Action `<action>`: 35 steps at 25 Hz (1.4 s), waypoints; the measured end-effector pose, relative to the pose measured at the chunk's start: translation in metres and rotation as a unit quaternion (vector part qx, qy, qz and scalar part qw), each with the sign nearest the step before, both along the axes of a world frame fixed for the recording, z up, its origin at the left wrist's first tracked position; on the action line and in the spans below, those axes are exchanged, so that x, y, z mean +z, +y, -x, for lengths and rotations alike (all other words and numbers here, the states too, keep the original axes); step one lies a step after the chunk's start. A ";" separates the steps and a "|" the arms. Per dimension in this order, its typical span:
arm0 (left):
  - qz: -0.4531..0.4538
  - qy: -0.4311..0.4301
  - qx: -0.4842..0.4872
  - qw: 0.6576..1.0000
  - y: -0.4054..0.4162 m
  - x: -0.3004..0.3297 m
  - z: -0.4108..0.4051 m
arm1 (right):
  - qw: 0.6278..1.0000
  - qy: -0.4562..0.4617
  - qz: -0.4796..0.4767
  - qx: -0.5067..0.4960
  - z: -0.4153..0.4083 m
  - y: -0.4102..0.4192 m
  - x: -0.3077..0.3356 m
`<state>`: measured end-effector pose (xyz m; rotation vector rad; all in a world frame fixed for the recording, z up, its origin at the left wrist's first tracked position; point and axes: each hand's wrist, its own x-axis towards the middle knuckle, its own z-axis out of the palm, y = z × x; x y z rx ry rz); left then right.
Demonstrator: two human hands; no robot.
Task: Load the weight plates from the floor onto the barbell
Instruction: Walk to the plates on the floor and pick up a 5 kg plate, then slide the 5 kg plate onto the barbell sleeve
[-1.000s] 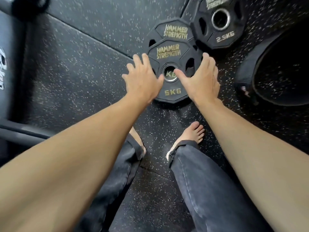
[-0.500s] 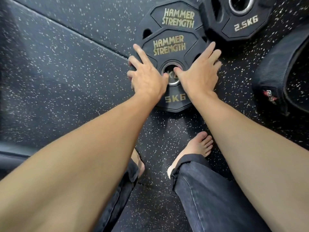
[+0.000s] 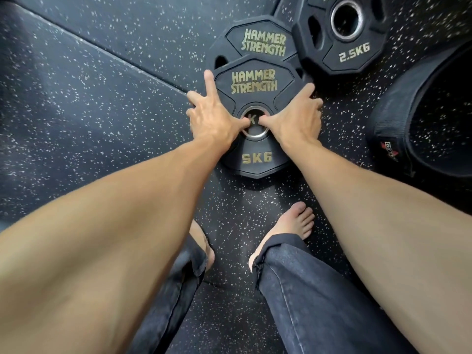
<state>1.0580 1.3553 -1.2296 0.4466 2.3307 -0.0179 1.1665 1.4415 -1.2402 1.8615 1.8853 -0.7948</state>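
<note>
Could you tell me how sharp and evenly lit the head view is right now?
Head view: the top 5 kg plate and its gold lettering read sharp; wide-angle distortion swells the forearms; the belt at right sits in shadow; no strong glare.

Gym floor — speckled black rubber matting [image 3: 102, 103], Hammer Strength weight plates [image 3: 255, 159], 5 kg and 2.5 kg

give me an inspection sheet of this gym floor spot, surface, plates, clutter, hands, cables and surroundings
Surface: black rubber floor with pale flecks, seams visible.
Job's things: top black octagonal 5 kg plate lies stacked on a second black plate; black 2.5 kg plate overlaps that one at upper right. Barbell: nothing seen.
Clutter: dark fabric bag lies at right.
Grippers: left hand and right hand grip the top plate, thumbs in its steel-ringed hole.
Cables: nothing seen.
Surroundings: bare feet, dark jeans.
</note>
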 end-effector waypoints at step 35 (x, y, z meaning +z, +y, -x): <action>-0.545 0.405 0.000 0.734 0.061 1.064 0.081 | 0.732 0.473 -0.473 0.127 0.056 0.106 1.063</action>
